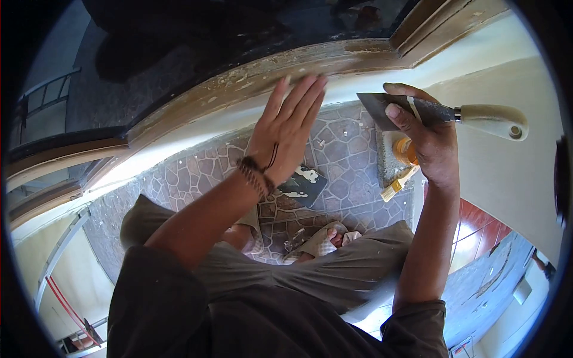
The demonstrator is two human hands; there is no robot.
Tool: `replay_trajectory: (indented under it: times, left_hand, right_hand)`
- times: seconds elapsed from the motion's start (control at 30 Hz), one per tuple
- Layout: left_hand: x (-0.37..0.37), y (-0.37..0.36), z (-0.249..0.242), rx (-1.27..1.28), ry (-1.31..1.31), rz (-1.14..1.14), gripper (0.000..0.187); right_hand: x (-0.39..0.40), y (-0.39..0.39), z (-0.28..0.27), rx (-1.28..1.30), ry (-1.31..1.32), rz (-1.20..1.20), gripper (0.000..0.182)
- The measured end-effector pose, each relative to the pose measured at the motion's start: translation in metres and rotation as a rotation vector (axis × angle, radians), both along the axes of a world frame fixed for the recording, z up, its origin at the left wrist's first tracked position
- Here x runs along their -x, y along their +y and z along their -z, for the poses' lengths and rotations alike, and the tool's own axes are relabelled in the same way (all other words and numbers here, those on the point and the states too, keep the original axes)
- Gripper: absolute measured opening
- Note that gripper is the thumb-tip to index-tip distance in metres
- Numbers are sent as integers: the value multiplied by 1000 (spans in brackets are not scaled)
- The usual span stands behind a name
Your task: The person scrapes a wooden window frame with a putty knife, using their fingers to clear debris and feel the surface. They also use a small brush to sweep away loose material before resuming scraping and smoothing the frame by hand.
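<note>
My left hand (285, 132), with a dark bracelet and cord at the wrist, has its fingers stretched out almost flat. Its fingertips overlap the lower edge of the worn brown wooden window frame (250, 80), which carries pale patches. In my right hand (431, 140) is a putty knife, gripped by its wide dark blade (382, 108) between thumb and fingers. Its off-white handle (492, 118) points right, and a pale streak marks the blade. On the stone-patterned floor below lies a dark flat plate (307, 191) smeared with white paste, partly hidden behind my left hand.
An orange container (406, 151) stands on a rough ledge (387, 156) beside a paintbrush (399, 184) with pale bristles. My sandaled foot (325, 240) rests on the floor (343, 140). Dark glass (197, 48) fills the window, and a pale wall (507, 161) rises at right.
</note>
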State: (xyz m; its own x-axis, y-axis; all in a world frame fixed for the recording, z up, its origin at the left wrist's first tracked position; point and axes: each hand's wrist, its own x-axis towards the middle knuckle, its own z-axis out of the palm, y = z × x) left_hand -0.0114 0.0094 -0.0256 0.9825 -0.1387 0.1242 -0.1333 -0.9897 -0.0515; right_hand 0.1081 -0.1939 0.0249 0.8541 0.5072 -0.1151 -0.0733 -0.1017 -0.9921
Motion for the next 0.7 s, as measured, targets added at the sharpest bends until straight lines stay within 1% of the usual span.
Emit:
replay_trajectory:
  times: [0.03,0.07,0.13,0.17,0.23,0.27,0.33,0.4,0.47,0.53,0.6,0.63,0.67,0.7]
  left_hand:
    - [16,-3,5,170,133,-32,56]
    - [30,-1,16,173,141,-41,56]
    - [44,-1,26,317,179,-65,47]
    - [44,-2,33,321,182,-77,47]
    - [16,-11,7,366,-141,48,38]
    - [2,-11,1,371,-142,42,38]
    - [-17,-12,-2,171,-233,18,31]
    - [-9,-20,-3,167,-216,1,27]
    - [-2,-26,4,167,-220,4,24]
    - [14,-28,21,308,-173,-85,20]
    - [15,-31,29,353,-248,-89,22]
    - [10,-39,31,484,-301,-99,22]
    - [4,-45,33,612,-360,-114,23]
    - [1,-49,36,617,-373,-105,23]
  right_hand:
    - [-2,1,0,1,-5,-34,29]
    - [-4,3,1,0,-11,-70,28]
    - [-8,7,5,-1,-31,-97,27]
    - [-10,9,7,-8,-56,-117,27]
    - [-13,12,4,31,-63,-131,26]
    - [-15,13,1,66,-79,-132,26]
    - [-22,8,2,84,-129,-147,28]
    - [-28,5,2,104,-180,-143,30]
    - [-35,4,-3,155,-404,-94,30]
    - [-33,8,-7,115,-440,-73,32]
    - [-32,11,-10,136,-535,-22,33]
    - [-31,11,-14,142,-546,-14,33]
    - [-32,13,-22,274,-653,-43,31]
    - [-32,14,-29,411,-756,-68,28]
